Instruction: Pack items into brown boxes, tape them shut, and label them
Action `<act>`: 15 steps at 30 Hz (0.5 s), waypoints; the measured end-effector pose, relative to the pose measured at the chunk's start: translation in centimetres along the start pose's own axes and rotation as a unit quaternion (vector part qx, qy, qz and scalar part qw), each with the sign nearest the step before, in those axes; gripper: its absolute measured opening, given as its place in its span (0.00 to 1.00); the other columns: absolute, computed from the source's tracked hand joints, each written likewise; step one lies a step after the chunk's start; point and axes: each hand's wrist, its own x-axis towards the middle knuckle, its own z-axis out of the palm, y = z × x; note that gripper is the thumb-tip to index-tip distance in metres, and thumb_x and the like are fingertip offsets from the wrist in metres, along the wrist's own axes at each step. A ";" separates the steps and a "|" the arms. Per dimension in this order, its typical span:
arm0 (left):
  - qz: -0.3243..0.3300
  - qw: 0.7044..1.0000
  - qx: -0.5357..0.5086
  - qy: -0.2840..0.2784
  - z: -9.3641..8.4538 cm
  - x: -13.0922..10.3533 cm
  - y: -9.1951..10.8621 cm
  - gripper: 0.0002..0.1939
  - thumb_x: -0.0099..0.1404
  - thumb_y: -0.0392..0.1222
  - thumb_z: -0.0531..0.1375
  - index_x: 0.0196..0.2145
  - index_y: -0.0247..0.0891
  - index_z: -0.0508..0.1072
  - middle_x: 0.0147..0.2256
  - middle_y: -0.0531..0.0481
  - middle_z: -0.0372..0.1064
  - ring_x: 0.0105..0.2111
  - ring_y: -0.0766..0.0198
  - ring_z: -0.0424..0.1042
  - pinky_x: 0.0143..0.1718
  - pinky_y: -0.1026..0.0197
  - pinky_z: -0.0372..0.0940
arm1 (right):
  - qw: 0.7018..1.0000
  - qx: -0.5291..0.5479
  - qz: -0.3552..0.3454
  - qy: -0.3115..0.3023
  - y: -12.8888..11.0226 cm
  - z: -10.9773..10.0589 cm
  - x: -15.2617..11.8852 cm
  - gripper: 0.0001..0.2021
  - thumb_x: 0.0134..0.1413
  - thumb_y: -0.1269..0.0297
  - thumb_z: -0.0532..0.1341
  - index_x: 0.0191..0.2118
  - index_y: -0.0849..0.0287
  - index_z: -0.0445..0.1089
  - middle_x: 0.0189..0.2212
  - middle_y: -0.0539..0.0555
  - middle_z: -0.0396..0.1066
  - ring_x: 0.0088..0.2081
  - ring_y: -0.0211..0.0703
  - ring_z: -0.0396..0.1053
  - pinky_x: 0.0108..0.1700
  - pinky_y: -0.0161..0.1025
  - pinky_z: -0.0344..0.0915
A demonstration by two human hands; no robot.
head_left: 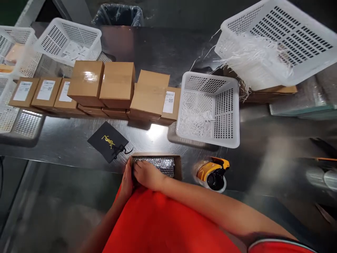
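An open cardboard box (178, 168) stands at the table's near edge, against my red top. Inside it lies a silvery bubble-wrapped package (164, 165). My left hand (127, 182) holds the box's left end, its fingers straight along the outer wall. Reaching into the left part of the box, my right hand (147, 174) has curled fingers pressed on the end of the package; its fingertips are partly hidden. Just left of the box, a black pouch or card with a gold logo (106, 140) and black ribbon lies flat. An orange-and-black tape dispenser (212, 175) sits to the right.
Closed cardboard boxes (118, 82) form a row behind, several with white labels. A white basket (226, 140) holds shredded paper; a larger tilted basket (279, 28) spills more. Other baskets (73, 30) stand at left. A lined bin (118, 14) is beyond the table.
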 end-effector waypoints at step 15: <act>0.016 0.999 -0.042 -0.022 -0.2 -0.2 0.1 0.34 0.70 0.59 0.39 0.64 0.35 0.57 0.65 0.43 0.55 0.65 0.58 0.53 0.66 0.54 0.49 | 0.978 0.078 0.040 -0.191 -1.0 0.4 3.7 0.09 0.45 0.77 0.64 0.34 0.61 0.78 0.36 0.61 0.78 0.39 0.56 0.73 0.40 0.48 0.68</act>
